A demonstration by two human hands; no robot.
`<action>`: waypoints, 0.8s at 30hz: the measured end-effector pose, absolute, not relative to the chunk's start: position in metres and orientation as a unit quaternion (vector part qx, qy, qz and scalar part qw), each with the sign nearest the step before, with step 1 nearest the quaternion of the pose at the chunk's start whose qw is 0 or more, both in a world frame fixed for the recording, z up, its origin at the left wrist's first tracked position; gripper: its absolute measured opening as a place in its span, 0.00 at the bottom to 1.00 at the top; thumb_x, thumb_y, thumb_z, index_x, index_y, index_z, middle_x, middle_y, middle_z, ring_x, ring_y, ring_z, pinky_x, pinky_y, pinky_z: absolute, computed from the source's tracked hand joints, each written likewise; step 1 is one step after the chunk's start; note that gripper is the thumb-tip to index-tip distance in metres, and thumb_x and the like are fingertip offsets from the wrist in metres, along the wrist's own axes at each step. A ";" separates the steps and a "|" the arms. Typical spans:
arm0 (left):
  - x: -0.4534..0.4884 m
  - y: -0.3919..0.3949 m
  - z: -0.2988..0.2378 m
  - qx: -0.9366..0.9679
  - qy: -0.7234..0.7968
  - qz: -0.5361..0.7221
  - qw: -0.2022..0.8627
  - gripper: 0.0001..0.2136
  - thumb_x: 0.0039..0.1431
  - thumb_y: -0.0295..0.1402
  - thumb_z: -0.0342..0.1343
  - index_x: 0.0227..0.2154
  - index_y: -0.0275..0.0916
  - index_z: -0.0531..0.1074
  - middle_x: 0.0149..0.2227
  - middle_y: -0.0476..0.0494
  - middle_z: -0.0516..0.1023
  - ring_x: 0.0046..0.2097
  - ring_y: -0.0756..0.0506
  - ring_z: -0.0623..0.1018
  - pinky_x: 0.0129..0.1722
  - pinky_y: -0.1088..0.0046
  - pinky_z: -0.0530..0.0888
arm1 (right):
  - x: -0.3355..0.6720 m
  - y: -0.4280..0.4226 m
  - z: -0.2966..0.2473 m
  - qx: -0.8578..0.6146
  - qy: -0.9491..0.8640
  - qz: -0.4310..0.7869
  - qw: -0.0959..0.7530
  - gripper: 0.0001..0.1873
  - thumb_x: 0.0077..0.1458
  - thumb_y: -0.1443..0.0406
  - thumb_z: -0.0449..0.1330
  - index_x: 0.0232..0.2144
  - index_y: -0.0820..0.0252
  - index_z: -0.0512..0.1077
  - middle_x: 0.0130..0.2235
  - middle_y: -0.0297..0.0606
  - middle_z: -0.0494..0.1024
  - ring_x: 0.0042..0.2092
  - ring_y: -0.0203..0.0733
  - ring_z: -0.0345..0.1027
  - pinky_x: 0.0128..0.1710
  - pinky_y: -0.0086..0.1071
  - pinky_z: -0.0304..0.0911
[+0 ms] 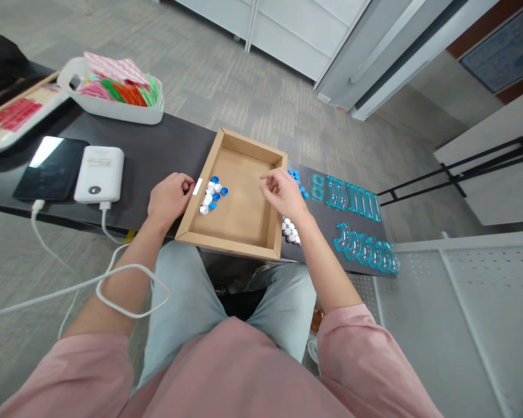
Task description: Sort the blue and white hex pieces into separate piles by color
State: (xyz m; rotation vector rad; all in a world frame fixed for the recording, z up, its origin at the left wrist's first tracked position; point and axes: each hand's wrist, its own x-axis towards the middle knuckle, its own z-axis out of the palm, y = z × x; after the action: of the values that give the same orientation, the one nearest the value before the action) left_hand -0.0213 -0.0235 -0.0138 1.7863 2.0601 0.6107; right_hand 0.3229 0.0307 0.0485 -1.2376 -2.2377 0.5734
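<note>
A shallow cardboard tray [243, 247] sits on the dark table in front of me. Inside it, near the left wall, lies a cluster of small blue and white hexagonal pieces [213, 194]. My left hand [169, 196] rests curled against the tray's left wall, fingers closed; whether it holds anything is hidden. My right hand [283, 191] hovers over the tray's right wall with the fingertips pinched together, what they hold too small to make out. Loose white pieces [290, 230] and blue pieces [297, 179] lie on the table just right of the tray.
Clear teal curved track pieces [353, 197] lie in two rows at the right, the second row [368, 247] nearer. A white power bank [99, 174] and black phone [50, 168] with cables lie left. A white basket [117, 107] of coloured packets stands behind.
</note>
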 end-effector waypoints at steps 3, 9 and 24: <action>-0.021 -0.024 -0.016 0.634 0.721 0.223 0.169 0.13 0.75 0.39 0.56 0.47 0.43 0.85 0.47 0.39 0.85 0.50 0.38 0.82 0.47 0.66 0.74 | 0.272 0.036 0.041 -0.429 -0.852 0.255 0.159 0.12 0.69 0.65 0.69 0.54 0.55 0.79 0.56 0.44 0.80 0.42 0.44 0.77 0.52 0.42 0.75; -0.019 -0.026 -0.018 0.639 0.717 0.230 0.158 0.13 0.75 0.41 0.55 0.46 0.43 0.84 0.47 0.39 0.84 0.48 0.38 0.82 0.45 0.65 0.74 | 0.218 0.042 0.025 -0.441 -0.866 0.231 0.050 0.08 0.71 0.67 0.68 0.51 0.57 0.79 0.53 0.46 0.82 0.48 0.50 0.77 0.56 0.42 0.72; -0.022 -0.024 -0.013 0.623 0.730 0.218 0.178 0.12 0.74 0.39 0.56 0.47 0.43 0.84 0.48 0.39 0.84 0.50 0.38 0.82 0.45 0.66 0.72 | 0.414 0.021 0.064 -0.552 -0.746 0.210 0.308 0.14 0.74 0.56 0.58 0.49 0.48 0.84 0.47 0.41 0.84 0.51 0.54 0.77 0.61 0.52 0.75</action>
State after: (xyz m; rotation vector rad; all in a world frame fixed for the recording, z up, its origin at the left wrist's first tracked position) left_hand -0.0219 -0.0243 -0.0130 1.7621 2.0653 0.6155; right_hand 0.4137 0.0214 0.0643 -1.4592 -1.9734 0.5545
